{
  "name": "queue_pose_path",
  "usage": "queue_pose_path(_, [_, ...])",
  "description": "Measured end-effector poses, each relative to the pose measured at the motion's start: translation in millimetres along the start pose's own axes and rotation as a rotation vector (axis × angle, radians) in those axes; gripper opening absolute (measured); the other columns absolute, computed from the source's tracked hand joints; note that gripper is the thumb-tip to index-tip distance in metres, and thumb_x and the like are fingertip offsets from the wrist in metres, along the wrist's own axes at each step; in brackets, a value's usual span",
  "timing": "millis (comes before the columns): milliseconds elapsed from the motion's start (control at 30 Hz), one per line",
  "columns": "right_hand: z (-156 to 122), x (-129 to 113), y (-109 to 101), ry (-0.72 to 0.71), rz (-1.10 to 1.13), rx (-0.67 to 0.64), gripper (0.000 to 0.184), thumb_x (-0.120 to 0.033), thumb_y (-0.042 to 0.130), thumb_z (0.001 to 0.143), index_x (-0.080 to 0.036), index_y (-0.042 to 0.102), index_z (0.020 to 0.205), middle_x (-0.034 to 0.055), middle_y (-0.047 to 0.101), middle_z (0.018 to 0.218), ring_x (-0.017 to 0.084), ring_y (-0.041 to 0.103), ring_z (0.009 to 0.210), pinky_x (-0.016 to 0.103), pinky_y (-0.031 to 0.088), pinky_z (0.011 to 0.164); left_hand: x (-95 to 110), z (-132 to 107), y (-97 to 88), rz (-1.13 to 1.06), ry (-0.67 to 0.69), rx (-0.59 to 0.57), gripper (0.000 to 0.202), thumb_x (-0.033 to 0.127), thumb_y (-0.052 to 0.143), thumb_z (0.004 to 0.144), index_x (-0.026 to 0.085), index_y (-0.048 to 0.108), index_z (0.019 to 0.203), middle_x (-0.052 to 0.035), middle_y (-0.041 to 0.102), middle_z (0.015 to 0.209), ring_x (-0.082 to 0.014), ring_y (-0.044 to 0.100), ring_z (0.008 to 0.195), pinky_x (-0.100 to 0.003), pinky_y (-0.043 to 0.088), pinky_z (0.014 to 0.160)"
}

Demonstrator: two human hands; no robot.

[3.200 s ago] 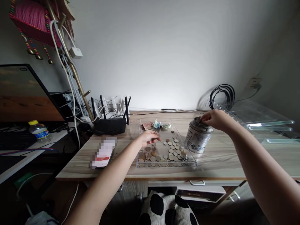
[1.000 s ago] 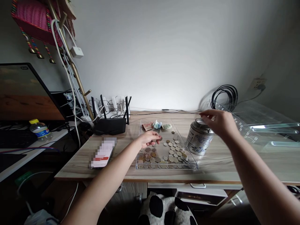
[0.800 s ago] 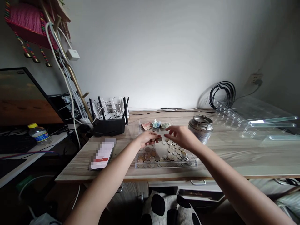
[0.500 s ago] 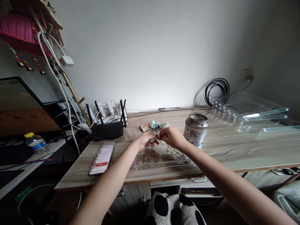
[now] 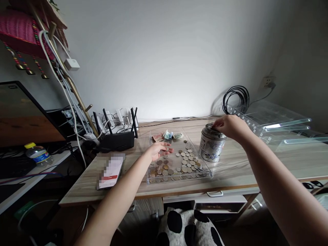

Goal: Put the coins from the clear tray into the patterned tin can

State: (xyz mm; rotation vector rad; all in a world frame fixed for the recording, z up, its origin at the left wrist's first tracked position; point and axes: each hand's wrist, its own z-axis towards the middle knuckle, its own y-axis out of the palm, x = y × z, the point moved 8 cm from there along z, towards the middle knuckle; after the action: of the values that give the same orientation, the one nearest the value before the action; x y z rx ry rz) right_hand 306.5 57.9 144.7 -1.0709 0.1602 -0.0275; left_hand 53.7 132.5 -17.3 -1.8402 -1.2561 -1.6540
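My left hand [image 5: 160, 151] hovers palm up over a clear acrylic tray [image 5: 170, 165], its fingers stretched and slightly curled, with at least one coin [image 5: 167, 149] resting in it. Silver and brassy coins [image 5: 189, 163] lie scattered across the tray below. Crumpled banknotes [image 5: 167, 135] sit at its back edge. To the right stands a silver metal can [image 5: 212, 147] with a printed floral pattern. At its mouth is my right hand [image 5: 225, 125], fingers pinched together over the opening; the fingertips are partly hidden, so what they hold cannot be made out.
A phone [image 5: 112, 171] lies left of the tray, behind it a black router [image 5: 118, 141]. Clear acrylic panels [image 5: 284, 119] and a coiled black cable [image 5: 235, 99] are at the back right. A yellow-capped bottle [image 5: 38, 155] stands on the left desk.
My right hand has left my left hand and moved right to the can's mouth. My left hand stays over the tray, its fingers more visible.
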Motion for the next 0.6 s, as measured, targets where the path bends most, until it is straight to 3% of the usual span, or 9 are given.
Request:
queue_pose_path(133, [0.2, -6.7, -0.2, -0.026, 0.027, -0.003, 0.022, -0.03, 0.052, 0.062, -0.022, 0.068, 0.073, 0.0014, 0.065, 0.068, 0.014, 0.056, 0.061, 0.022, 0.039, 0.05, 0.9, -0.2, -1.9, -0.005, 0.009, 0.009, 0.02, -0.002, 0.047, 0.071, 0.006, 0.056, 0.088, -0.0143, 0.063, 0.083, -0.017, 0.061, 0.079, -0.014, 0.048, 0.053])
queue_pose_path(233, [-12.3, -26.4, -16.3, -0.023, 0.098, 0.217, 0.027, -0.031, 0.046, 0.069, -0.021, 0.067, 0.084, 0.0026, 0.065, 0.073, 0.014, 0.056, 0.062, 0.023, 0.041, 0.052, 2.6, -1.8, 0.0, 0.017, 0.017, 0.003, 0.02, 0.001, 0.051, 0.071, 0.007, 0.056, 0.089, -0.0126, 0.063, 0.082, -0.0162, 0.062, 0.076, -0.012, 0.046, 0.046])
queue_pose_path(300, [-23.9, -52.9, -14.6, -0.095, 0.18, 0.285, 0.029, -0.031, 0.042, 0.073, -0.021, 0.065, 0.088, 0.0025, 0.065, 0.077, 0.013, 0.056, 0.062, 0.023, 0.041, 0.053, 2.5, -2.7, 1.2, 0.037, 0.01, 0.0, 0.019, 0.004, 0.054, 0.071, 0.008, 0.056, 0.09, -0.0117, 0.064, 0.081, -0.0154, 0.062, 0.071, -0.011, 0.043, 0.042])
queue_pose_path(433, [-35.6, -119.4, 37.6, -0.346, 0.329, -0.035, 0.026, -0.033, 0.045, 0.073, -0.022, 0.065, 0.085, 0.0008, 0.064, 0.072, 0.01, 0.054, 0.057, 0.021, 0.04, 0.049, 0.7, -2.5, 1.2, 0.059, 0.0, 0.005, 0.019, 0.012, 0.056, 0.072, 0.009, 0.056, 0.09, -0.0109, 0.063, 0.077, -0.0142, 0.062, 0.064, -0.012, 0.041, 0.039])
queue_pose_path(500, [-36.3, -140.4, 65.9, -0.392, 0.371, -0.191, 0.027, -0.036, 0.047, 0.072, -0.021, 0.065, 0.084, 0.0021, 0.064, 0.071, 0.011, 0.054, 0.056, 0.021, 0.038, 0.048, -0.7, -1.9, 2.6, 0.057, -0.004, -0.009, 0.018, 0.016, 0.054, 0.074, 0.01, 0.055, 0.091, -0.0105, 0.063, 0.075, -0.015, 0.062, 0.065, -0.013, 0.042, 0.041])
queue_pose_path(600, [-35.2, -159.3, 93.8, -0.424, 0.401, -0.316, 0.024, -0.036, 0.052, 0.069, -0.019, 0.066, 0.075, 0.0022, 0.064, 0.067, 0.01, 0.053, 0.054, 0.021, 0.037, 0.047, -4.1, -1.5, 6.1, 0.042, -0.033, -0.04, 0.02, 0.023, 0.049, 0.078, 0.01, 0.054, 0.092, -0.0096, 0.062, 0.074, -0.0157, 0.062, 0.065, -0.016, 0.044, 0.045])
